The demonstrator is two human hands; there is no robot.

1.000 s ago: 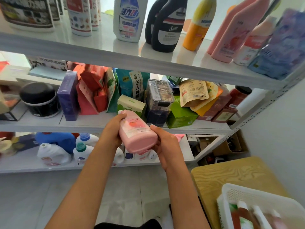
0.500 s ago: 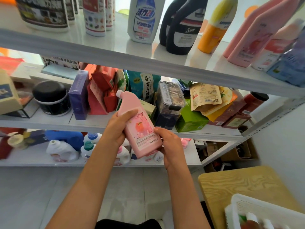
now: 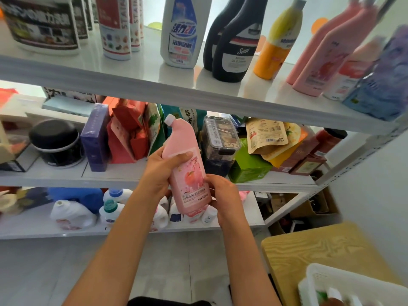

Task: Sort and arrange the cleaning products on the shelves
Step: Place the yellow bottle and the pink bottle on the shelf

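A person holds a pink bottle (image 3: 187, 171) in both hands at the centre of the frame, in front of the middle shelf (image 3: 114, 173). The bottle stands nearly upright, tilted a little so that its white cap points to the upper left, and a peach picture on its label faces the camera. The left hand (image 3: 161, 171) is clamped round the bottle's upper body, thumb across the front just above the label. The right hand (image 3: 223, 195) grips the lower right edge near the base, fingers curled behind it. The two hands are apart, one on each side of the bottle.

On the top shelf (image 3: 132, 82), across the upper part of the frame, stand other cleaning products: a white bottle (image 3: 181, 32) with a blue label at upper centre, two black bottles (image 3: 234, 40) just right of it, a yellow bottle (image 3: 278, 40) further right, and two pink bottles (image 3: 326, 56) of the same kind at the upper right, leaning as the wide lens bends them. White canisters (image 3: 114, 25) stand at the upper left.

The middle shelf carries boxes and pouches: a black tub (image 3: 55, 142) at the left, a purple box (image 3: 95, 138), red packets (image 3: 128, 133), a clear box (image 3: 220, 135) and a green box (image 3: 249, 166) right of the held bottle.

On the bottom shelf (image 3: 66, 233), at the lower left, stand white jugs (image 3: 70, 215) and a blue jug (image 3: 75, 195).

In the lower right corner a white basket (image 3: 320, 277) sits on a wooden table (image 3: 309, 248).
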